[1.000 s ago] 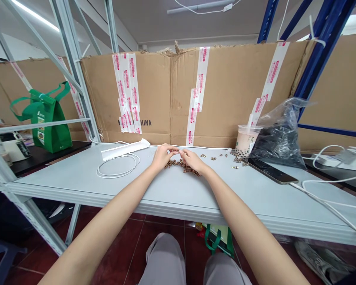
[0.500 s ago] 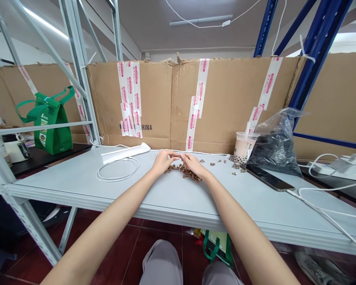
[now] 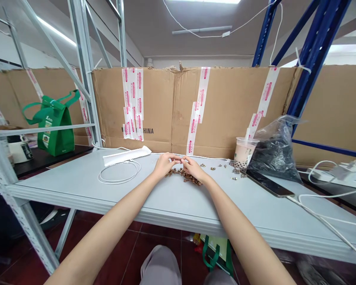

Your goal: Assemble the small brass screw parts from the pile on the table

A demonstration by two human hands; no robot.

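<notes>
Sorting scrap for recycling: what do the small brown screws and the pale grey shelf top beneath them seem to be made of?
The small brown screws look like bronze-toned metal, by their dull sheen. The pale grey shelf top looks like painted steel: smooth matte coat, folded front edge.

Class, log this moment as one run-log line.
left hand | right hand | meeting above | small brown screws | on grey shelf

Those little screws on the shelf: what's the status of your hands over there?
Left hand, right hand: fingertips meeting above the screw pile, grip unclear. Loose screws scattered rightward. White cable left, phone right.
</notes>
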